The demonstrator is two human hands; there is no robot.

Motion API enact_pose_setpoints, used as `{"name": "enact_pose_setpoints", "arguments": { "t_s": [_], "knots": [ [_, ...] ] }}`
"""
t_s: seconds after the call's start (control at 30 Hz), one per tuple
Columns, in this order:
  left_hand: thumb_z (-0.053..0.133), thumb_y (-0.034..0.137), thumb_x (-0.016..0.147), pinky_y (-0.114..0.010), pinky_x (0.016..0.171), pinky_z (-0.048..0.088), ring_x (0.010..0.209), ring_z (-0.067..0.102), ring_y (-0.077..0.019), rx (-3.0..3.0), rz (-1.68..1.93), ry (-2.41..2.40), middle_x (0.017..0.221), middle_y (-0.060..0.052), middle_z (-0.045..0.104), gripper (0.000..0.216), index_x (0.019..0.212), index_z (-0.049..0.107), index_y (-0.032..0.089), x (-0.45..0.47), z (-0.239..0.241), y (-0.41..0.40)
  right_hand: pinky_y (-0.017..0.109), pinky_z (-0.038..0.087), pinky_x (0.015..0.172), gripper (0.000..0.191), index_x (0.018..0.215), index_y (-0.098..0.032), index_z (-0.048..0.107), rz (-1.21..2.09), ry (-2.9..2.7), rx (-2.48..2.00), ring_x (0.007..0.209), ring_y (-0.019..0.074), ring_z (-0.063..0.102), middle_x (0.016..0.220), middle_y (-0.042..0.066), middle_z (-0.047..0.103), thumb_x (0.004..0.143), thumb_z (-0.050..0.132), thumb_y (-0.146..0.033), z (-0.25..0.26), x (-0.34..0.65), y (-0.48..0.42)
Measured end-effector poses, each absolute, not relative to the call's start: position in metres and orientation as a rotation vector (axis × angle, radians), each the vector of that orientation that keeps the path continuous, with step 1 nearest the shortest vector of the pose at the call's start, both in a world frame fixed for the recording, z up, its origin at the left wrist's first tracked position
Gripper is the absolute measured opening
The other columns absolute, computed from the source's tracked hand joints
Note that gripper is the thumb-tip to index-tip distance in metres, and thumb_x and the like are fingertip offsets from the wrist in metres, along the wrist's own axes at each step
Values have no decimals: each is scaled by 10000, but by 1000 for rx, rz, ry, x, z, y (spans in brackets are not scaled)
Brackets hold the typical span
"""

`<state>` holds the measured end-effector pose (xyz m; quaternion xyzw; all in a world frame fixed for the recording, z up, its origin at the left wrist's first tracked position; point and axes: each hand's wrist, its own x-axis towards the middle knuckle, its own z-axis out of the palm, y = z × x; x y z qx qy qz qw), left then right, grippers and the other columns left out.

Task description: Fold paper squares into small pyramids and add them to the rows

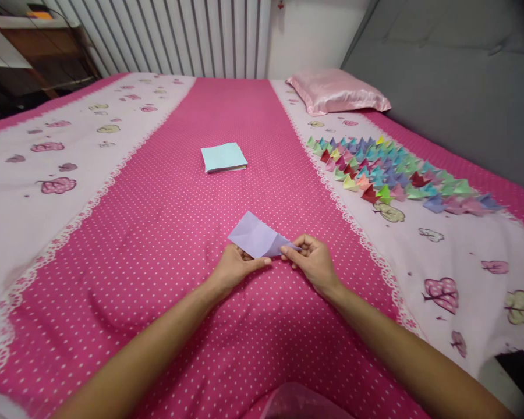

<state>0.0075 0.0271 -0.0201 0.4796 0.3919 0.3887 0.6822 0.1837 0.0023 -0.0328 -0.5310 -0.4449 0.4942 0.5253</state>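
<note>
A creased sheet of lilac origami paper (254, 234) is held between my two hands, just above the pink bedspread. My left hand (236, 266) grips its lower left edge, with the thumb in front and the other fingers behind, partly hidden by the paper. At the right corner, my right hand (310, 259) pinches the sheet between thumb and fingers. That right side looks folded over. Farther off lies a stack of square paper (224, 157) with a light blue sheet on top.
Rows of small folded paper boats (388, 169) in many colours cover part of the bed at right. Behind them is a pink satin pillow (337, 91), beside a grey padded headboard (454, 75). A white radiator (170, 38) stands past the bed's far edge.
</note>
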Motion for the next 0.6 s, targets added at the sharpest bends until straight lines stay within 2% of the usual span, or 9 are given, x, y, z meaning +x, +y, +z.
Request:
{"name": "enact_pose_setpoints", "arguments": {
  "t_s": [0.1,0.2,0.4,0.6],
  "knots": [
    [778,267,633,-204,618,465,640,609,-108,1085,895,937,762,-57,703,249,796,684,104,10,-24,26,198,437,442,326,674,-178,510,1197,-1060,-1242,494,115,598,600,17,676,638,770,-372,-34,183,1],
    [762,306,654,-183,550,425,555,566,-79,1082,870,949,650,-37,675,232,736,687,102,9,-28,27,178,437,445,344,734,-190,485,1210,-1025,-1203,568,132,643,621,-7,665,632,782,-330,-35,183,1],
    [764,340,643,-202,593,470,605,622,-111,1073,855,949,705,-82,717,245,698,712,107,7,-26,27,154,430,425,454,867,-215,447,1227,-977,-1172,567,120,645,669,-34,669,603,805,-305,-36,184,2],
    [761,376,642,-222,682,520,706,676,-145,1023,829,949,793,-103,738,280,745,728,117,8,-23,27,156,415,406,459,907,-209,462,1229,-968,-1169,559,130,641,626,-32,663,614,795,-326,-36,184,3]
  ]
}}
